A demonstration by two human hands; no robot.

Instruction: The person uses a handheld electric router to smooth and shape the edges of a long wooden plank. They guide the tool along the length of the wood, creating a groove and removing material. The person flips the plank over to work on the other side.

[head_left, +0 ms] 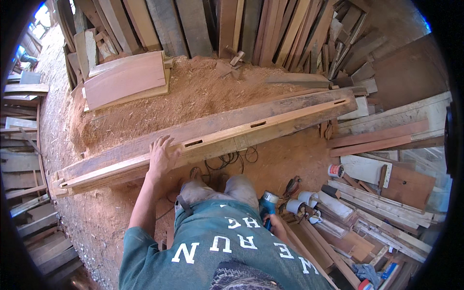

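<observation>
A long, pale wooden rail [222, 134] with several dark mortise slots along its top lies on a thick, weathered beam [130, 145]. My left hand [163, 151] reaches over the rail left of the middle, beside one slot. Its fingers are spread, and the fingertips appear to rest on the wood. Down by my right hip, my right hand [276, 226] is wrapped round the grip of a teal power tool [268, 205] with a round, pale end. Part of that hand is hidden by my shirt.
Reddish sawdust [203, 87] is heaped behind the beam, with flat boards [126, 82] on it. Upright planks [164, 24] lean at the back. A black cable [231, 159] coils under the beam. Cans [307, 197] and scrap wood [382, 222] crowd the right side.
</observation>
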